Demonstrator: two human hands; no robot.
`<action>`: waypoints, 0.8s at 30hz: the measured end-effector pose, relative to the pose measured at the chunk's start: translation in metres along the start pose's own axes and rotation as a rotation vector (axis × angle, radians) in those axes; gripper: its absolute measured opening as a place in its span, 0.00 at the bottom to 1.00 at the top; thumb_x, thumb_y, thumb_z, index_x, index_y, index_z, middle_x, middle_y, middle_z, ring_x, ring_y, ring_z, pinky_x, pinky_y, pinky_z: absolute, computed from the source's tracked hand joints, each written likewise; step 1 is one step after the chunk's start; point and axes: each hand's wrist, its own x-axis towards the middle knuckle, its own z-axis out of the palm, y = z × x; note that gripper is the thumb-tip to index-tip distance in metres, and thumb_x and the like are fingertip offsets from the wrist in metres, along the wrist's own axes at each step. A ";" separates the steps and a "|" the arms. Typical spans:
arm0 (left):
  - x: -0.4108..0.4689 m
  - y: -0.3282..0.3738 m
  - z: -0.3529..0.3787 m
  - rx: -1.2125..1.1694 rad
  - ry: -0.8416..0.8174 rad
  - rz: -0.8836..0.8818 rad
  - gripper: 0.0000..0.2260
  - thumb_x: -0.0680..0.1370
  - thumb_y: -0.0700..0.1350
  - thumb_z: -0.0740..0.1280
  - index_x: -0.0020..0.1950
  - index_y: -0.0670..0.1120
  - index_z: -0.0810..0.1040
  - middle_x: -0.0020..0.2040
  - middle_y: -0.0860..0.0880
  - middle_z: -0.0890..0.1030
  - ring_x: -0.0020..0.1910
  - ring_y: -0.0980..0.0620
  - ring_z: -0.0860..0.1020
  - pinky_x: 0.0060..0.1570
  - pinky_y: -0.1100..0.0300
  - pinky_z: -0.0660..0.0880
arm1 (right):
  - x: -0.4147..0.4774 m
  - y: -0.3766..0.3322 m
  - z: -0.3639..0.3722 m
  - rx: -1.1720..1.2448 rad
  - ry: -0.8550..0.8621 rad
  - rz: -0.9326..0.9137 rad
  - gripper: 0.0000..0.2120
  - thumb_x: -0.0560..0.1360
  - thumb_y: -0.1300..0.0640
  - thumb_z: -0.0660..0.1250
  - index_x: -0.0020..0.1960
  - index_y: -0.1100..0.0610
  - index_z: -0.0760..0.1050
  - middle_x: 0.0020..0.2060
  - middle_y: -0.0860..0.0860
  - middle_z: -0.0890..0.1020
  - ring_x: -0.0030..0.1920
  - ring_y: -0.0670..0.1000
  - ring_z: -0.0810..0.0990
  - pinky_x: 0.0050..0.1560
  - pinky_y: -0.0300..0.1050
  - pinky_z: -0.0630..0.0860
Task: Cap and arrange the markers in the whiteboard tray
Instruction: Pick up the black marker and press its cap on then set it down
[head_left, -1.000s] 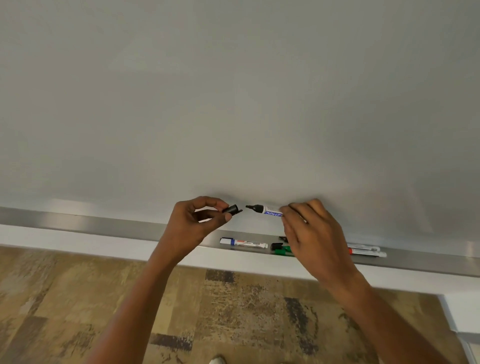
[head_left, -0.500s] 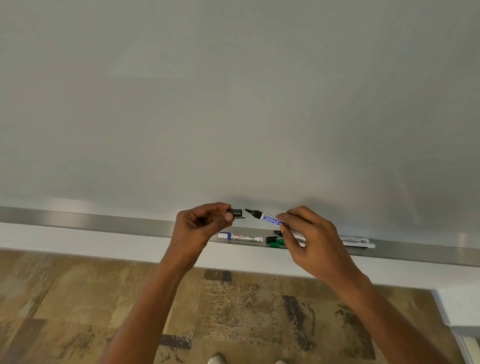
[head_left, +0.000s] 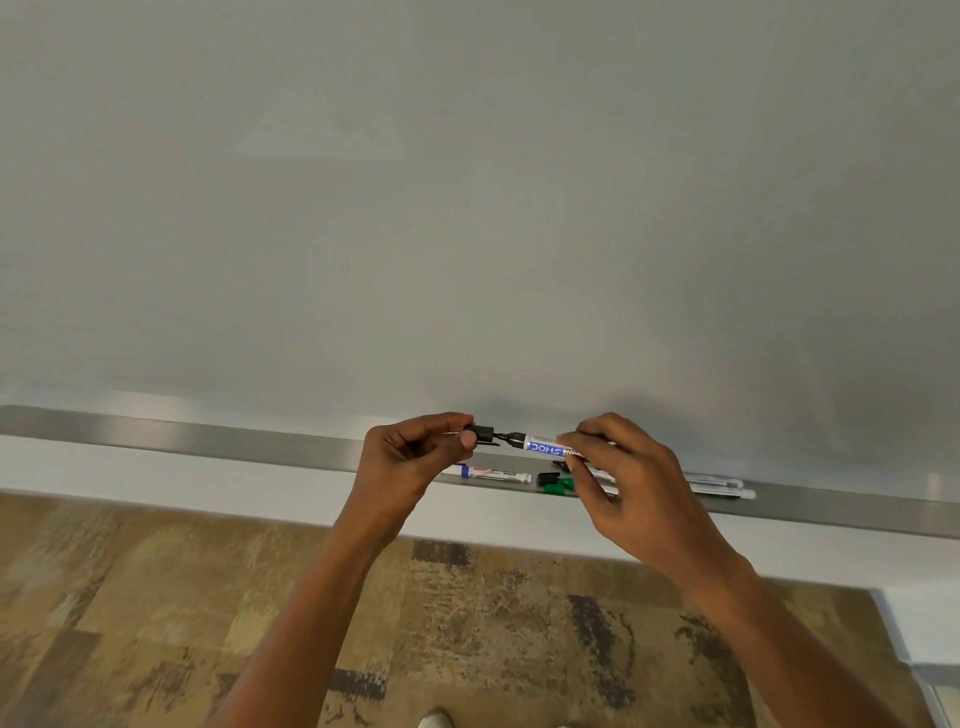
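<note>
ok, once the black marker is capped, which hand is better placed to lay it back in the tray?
Right. The right hand already grips the marker by its barrel, directly above the tray where the other markers lie. The left hand only pinches the cap.

This looks like a classroom or an office meeting room. A big whiteboard (head_left: 467, 208) fills most of the wall. A long metal tray (head_left: 208, 439) runs along its bottom edge, and some markers (head_left: 493, 473) lie in the tray. The floor (head_left: 156, 597) has brown and tan carpet squares with dark patches, like in a work building.
</note>
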 end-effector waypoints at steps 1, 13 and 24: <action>-0.001 0.000 0.000 -0.001 0.001 -0.002 0.12 0.71 0.45 0.78 0.54 0.48 0.88 0.49 0.44 0.89 0.51 0.46 0.87 0.54 0.62 0.80 | 0.000 0.000 0.000 0.010 0.005 0.001 0.12 0.78 0.59 0.67 0.61 0.55 0.81 0.53 0.49 0.79 0.50 0.46 0.79 0.49 0.44 0.81; -0.004 -0.002 0.010 -0.114 -0.021 -0.035 0.15 0.70 0.44 0.79 0.56 0.45 0.87 0.51 0.40 0.88 0.50 0.43 0.87 0.52 0.57 0.82 | 0.002 -0.004 0.003 0.173 0.013 0.011 0.12 0.77 0.58 0.69 0.60 0.54 0.80 0.53 0.46 0.79 0.51 0.45 0.80 0.49 0.38 0.80; -0.004 -0.007 0.014 -0.306 -0.045 -0.152 0.11 0.70 0.40 0.77 0.50 0.39 0.88 0.49 0.38 0.88 0.47 0.44 0.88 0.52 0.54 0.84 | 0.004 -0.004 0.016 0.132 -0.061 0.087 0.13 0.79 0.56 0.66 0.62 0.55 0.80 0.43 0.41 0.79 0.43 0.40 0.77 0.45 0.29 0.70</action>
